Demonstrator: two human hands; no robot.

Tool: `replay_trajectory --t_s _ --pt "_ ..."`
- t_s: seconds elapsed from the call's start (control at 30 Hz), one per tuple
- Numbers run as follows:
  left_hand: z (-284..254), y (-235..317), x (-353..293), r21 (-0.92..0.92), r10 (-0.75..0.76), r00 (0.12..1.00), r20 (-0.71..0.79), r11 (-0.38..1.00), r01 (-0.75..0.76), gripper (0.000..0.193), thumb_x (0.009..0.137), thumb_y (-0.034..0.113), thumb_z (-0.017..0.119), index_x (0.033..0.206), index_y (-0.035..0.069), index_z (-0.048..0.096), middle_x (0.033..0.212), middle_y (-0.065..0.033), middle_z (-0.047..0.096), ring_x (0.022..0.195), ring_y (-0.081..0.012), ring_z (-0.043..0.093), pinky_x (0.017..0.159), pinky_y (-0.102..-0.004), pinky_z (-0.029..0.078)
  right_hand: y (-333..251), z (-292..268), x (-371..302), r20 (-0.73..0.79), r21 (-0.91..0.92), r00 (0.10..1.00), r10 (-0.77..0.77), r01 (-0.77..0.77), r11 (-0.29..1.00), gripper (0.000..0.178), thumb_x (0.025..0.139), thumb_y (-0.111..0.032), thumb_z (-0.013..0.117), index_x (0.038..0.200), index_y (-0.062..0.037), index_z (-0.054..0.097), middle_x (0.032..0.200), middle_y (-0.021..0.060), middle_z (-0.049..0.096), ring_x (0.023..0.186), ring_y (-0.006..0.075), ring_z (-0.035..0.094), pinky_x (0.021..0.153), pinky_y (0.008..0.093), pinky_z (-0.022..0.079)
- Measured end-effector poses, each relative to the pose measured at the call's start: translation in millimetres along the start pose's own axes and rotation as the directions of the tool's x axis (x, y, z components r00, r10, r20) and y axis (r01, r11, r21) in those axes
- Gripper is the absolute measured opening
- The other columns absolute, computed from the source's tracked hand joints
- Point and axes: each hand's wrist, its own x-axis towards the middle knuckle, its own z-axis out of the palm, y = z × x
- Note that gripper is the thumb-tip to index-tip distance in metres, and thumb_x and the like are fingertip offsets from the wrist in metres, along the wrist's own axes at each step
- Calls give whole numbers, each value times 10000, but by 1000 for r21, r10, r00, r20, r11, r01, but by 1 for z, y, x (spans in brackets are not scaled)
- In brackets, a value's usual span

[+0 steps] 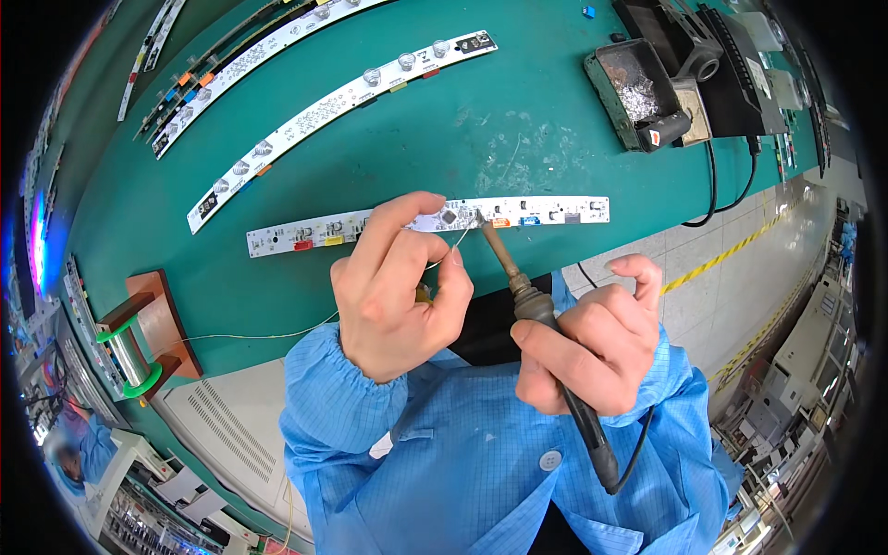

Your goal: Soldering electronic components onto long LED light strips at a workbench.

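1 green bench (536, 106): the widest thing here, running from the left side of the frame to the upper right and bearing the work.
Curved white board (319, 111): upper left to upper centre, well apart from both hands, with clear domed parts near its 2 ends.
Strip board (465, 212): the piece being worked, lying nearly level across the centre of the frame, partly hidden by the left hand.
Soldering iron (534, 303): slanting from the lower right of centre up to the strip board, tip at or just over its middle.
Left hand (393, 287): left of centre, fingers curled, thumb and index finger closed in a pinch on the wire.
Right hand (592, 347): right of centre, closed around the iron's handle in a pen-like grip, 1 finger lifted clear.
Dark tray (610, 116): upper right, holding shiny scraps.
Solder reel (129, 356): lower left, green-rimmed, on a wooden stand.
Solder wire (259, 337): leads from the reel to the left hand, its free end near the iron tip.
Square chip (449, 216): mid-board, just left of the tip.
Tip and wire end: the step in hand looks like soldering a small joint; whether they touch is too fine to tell. The next move seems to call for a steady tip, a little wire fed in, then both lifted cleanly without bridging neighbouring contacts.
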Motion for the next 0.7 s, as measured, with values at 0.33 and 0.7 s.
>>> replay_trajectory --t_s 0.33,0.7 --pt "1 0 -1 -7 -14 1000 -9 1000 14 106 733 -49 672 731 2 579 1048 -141 659 445 -4 340 388 -212 257 -1 -1 -1 2 8 1000 8 -8 1000 275 588 -324 668 809 -169 722 585 -79 435 557 107 416 852 401 408" --pt "-4 4 -3 35 -29 1000 -3 999 30 121 696 -49 676 741 12 582 1025 -170 655 583 -202 633 480 -286 483 28 -11 -9 -298 37 954 17 -6 999 186 712 -321 693 798 -159 723 562 -39 424 523 129 401 816 438 397"
